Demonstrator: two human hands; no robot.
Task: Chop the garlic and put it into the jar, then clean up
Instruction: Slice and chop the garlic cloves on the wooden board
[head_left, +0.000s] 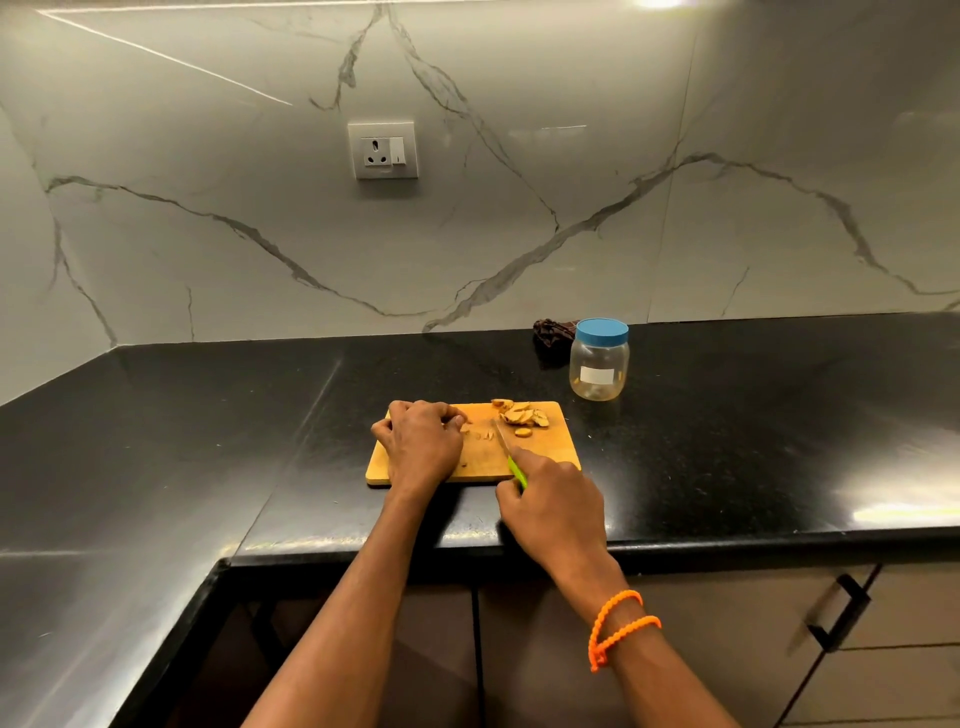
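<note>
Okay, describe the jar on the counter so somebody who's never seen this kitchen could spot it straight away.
On the black countertop, look beyond the far right corner of the wooden cutting board, toward the marble wall. The jar stands upright there, just in front of a crumpled dark cloth. It is the only clear container in view, with a blue screw lid on and a white label on its side.

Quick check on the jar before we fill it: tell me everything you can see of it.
The jar is clear, plastic-looking, rounded, with a blue screw lid still on. A blank white label sits on its front. It looks empty. It stands upright on the black counter, beyond the cutting board's far right corner and apart from it. A dark cloth lies just behind it to the left. Neither hand touches it.
</note>
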